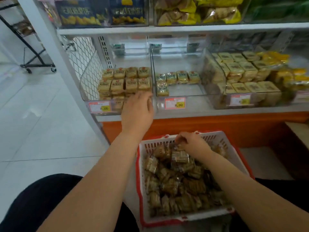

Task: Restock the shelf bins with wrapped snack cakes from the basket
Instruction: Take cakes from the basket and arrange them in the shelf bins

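Mid-restock: left hand (138,108) at the front of the left bin (93,99), right hand (192,144) down in the basket (150,146).

Left hand reached over the front lip of the clear left bin, fingers curled down just beside the stacked snack cakes (125,79); whether it gripped one, could not tell, fingertips hidden. Right hand's fingers were curled in a pinch on or near a wrapped cake (179,156) at the far end of the red-and-white basket, grip not clear. Basket sat between the person's knees, well filled with wrapped cakes. Middle bin (177,91) held only a few cakes. Step judged: placing in the left bin while picking the next cake. Next move likely needs a lift clear of the basket rim and a neat drop into a row.
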Motion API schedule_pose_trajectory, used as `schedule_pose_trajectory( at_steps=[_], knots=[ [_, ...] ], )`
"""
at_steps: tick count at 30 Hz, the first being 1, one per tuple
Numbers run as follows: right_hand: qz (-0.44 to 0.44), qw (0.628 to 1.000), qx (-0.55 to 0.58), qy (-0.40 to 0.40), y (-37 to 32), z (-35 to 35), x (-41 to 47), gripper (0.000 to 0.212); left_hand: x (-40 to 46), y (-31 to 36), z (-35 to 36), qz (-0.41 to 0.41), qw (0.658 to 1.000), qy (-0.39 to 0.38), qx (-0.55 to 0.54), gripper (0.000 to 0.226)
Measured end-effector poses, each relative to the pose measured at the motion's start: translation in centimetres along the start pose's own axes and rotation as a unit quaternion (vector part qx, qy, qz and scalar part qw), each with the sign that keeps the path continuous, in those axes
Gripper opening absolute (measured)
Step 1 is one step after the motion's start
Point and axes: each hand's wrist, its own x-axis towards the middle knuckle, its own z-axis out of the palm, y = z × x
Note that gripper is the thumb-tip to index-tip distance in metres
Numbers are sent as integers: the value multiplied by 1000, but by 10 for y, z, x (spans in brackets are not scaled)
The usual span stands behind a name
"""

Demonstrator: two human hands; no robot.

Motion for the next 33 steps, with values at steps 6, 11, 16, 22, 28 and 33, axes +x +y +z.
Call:
schedule_pose_trajectory(
  at_steps=[6, 11, 16, 22, 28, 33],
  knots=[
    [51, 994, -72, -64, 63, 60, 9, 51, -106, 13, 68, -140, 948, -280, -65, 24],
    [28, 986, -129, -102, 75, 83, 17, 71, -123, 0, 85, -170, 920, -345, -75, 27],
    [-9, 989, -118, -84, 77, 86, 18, 66, -116, -6, 88, -198, 910, -352, -98, 23],
    [155, 869, 424, -200, 55, 44, 13, 34, -91, 1, 72, -289, 852, -340, -274, 24],
    [87, 778, 572, -247, 34, 26, -7, 43, -82, 10, 48, -387, 750, -338, -415, 38],
    [39, 894, 412, -173, -7, -10, -28, 37, -58, 18, 9, -348, 796, -322, -376, 23]
  ],
)
